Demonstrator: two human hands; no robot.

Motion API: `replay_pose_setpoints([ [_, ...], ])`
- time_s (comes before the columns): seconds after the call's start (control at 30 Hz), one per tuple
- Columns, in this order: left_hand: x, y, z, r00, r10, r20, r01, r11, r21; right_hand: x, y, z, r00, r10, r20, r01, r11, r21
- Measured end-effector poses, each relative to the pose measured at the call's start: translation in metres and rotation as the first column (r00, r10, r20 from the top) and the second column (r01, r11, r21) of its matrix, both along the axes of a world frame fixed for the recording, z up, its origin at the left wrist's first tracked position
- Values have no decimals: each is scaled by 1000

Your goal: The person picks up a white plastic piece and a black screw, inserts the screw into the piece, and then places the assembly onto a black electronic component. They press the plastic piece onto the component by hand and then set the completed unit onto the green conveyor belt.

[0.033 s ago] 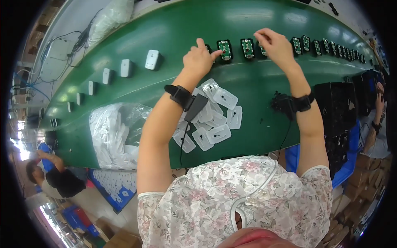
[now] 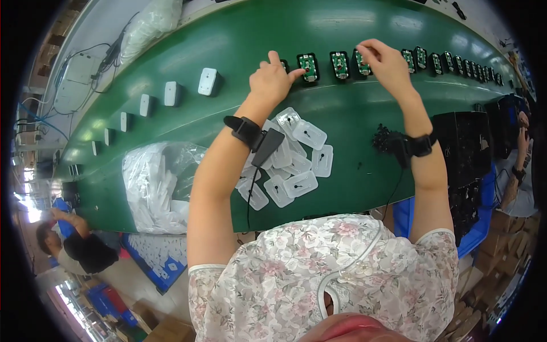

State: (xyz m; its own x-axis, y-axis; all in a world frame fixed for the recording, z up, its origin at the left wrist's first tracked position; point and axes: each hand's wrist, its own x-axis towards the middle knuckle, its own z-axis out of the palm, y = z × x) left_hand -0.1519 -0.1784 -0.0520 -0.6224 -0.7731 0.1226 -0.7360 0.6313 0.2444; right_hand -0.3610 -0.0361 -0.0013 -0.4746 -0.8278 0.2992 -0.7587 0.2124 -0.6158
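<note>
The green circuit board point(image 2: 308, 65) lies in the row on the green counter point(image 2: 353, 119); your left hand point(image 2: 272, 82) touches it, grip loosely curled, holding nothing. Your right hand point(image 2: 384, 62) pinches the neighbouring board point(image 2: 362, 64). White plastic covers point(image 2: 296, 159) lie below. Nothing has shifted since earlier.

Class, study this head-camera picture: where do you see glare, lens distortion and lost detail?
Head view: pale glare streaks the green belt near its far edge; fisheye bends that belt into an arc; a black vignette rings the frame; the left hand and right hand look sharp; the rim is smeared.
</note>
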Motion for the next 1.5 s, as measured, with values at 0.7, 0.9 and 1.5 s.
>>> replay_pose_setpoints([
  [0.7, 105, 52, 29, 987, -92, 128, 99, 994, -51, 108, -112, -36, 934, 318, -162, -302, 946, 115],
  [0.9, 89, 66, 17, 989, -111, 97, 110, 994, 18, 113, -139, -54, 758, 557, -338, -465, 826, 318],
  [1.5, 63, 38, 11, 997, -64, -46, 56, 986, -159, 59, -173, -38, 956, 257, -143, -237, 962, 138],
])
